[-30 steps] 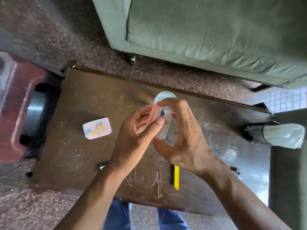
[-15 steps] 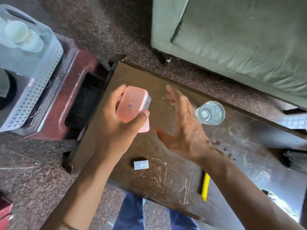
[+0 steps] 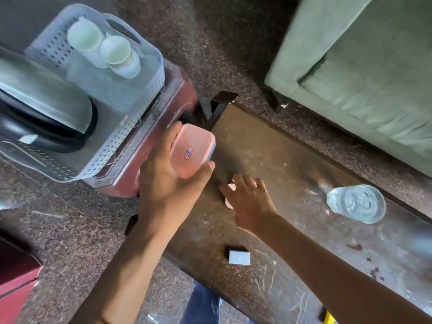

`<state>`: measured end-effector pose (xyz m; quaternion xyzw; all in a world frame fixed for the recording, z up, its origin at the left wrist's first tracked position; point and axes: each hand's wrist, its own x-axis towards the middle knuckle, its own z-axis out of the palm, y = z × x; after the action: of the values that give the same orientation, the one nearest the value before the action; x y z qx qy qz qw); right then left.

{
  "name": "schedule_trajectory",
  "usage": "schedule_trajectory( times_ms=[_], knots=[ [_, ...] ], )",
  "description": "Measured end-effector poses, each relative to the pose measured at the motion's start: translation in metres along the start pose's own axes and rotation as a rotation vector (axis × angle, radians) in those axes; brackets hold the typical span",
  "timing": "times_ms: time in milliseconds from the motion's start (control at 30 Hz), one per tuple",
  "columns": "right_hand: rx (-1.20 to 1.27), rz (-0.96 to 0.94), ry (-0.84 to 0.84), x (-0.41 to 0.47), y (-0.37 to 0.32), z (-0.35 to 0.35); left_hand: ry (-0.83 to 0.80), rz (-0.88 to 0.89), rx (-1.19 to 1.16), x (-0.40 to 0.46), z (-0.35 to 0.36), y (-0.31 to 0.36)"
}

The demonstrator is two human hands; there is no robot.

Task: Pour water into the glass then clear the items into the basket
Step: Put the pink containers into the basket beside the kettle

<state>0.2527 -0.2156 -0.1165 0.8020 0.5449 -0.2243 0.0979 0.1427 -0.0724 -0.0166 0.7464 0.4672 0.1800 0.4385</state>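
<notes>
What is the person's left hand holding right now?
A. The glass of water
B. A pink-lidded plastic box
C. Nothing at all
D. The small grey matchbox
B. The left hand has its fingers and thumb wrapped round the pink-lidded box, carried between the table and the basket, while the glass and the small grey box sit untouched on the table.

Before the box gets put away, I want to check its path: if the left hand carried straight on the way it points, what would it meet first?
Probably the basket rim; left hand holding pink box aims there, though depth is unclear.
</notes>
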Motion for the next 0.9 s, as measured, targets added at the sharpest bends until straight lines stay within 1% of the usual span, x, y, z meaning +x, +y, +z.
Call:
schedule_trajectory(
  times_ms=[200, 333, 500, 600, 700, 800, 900],
  knots=[
    [-0.044, -0.026, -0.032, 0.019, -0.004, -0.012, 0.091, -0.036, -0.028, 0.023, -0.026, -0.007],
    [0.054, 0.005, 0.01, 0.034, -0.008, -0.045, 0.161, -0.048, -0.013, 0.043, -0.045, -0.003],
    [0.301, 0.06, 0.171, 0.061, -0.01, -0.118, 0.243, -0.037, 0.027, 0.072, -0.07, 0.0],
    [0.468, 0.067, 0.382, 0.076, -0.012, -0.164, 0.286, -0.046, 0.027, 0.085, -0.08, -0.003],
    [0.537, 0.069, 0.547, 0.09, -0.019, -0.205, 0.304, -0.077, 0.02, 0.097, -0.086, -0.01],
    [0.612, 0.029, 0.608, 0.107, -0.03, -0.233, 0.296, -0.126, -0.001, 0.109, -0.089, -0.018],
    [0.659, 0.01, 0.626, 0.125, -0.042, -0.244, 0.297, -0.153, 0.029, 0.116, -0.088, -0.026]
  ],
)
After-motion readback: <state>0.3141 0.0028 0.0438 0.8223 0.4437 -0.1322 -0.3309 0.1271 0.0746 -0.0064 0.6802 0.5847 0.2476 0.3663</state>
